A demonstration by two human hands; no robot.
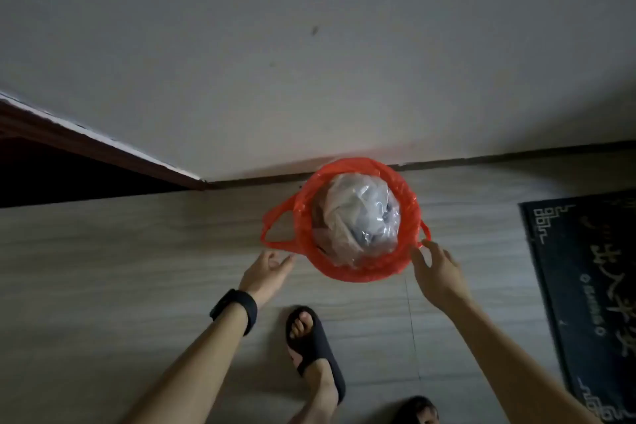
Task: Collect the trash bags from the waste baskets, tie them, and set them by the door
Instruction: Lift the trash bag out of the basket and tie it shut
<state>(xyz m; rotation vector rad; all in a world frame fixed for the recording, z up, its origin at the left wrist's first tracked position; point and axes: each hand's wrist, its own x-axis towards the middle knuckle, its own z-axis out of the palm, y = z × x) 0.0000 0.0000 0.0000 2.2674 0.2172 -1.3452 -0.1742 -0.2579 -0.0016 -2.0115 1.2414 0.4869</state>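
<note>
A red trash bag (406,196) lines a round waste basket that stands on the floor against the wall. Crumpled clear plastic (361,220) fills its middle. The bag's left handle loop (275,227) hangs out over the rim, and a smaller right loop (426,234) sticks out on the other side. My left hand (266,270), with a black band on the wrist, is open just below the left loop, not touching it. My right hand (437,270) is open with its fingertips at the right loop and the rim; no grip shows.
A dark doormat (585,286) with pale characters lies on the floor at the right. A dark red door frame (103,151) and a dark opening are at the left. My foot in a black slipper (315,351) stands just below the basket.
</note>
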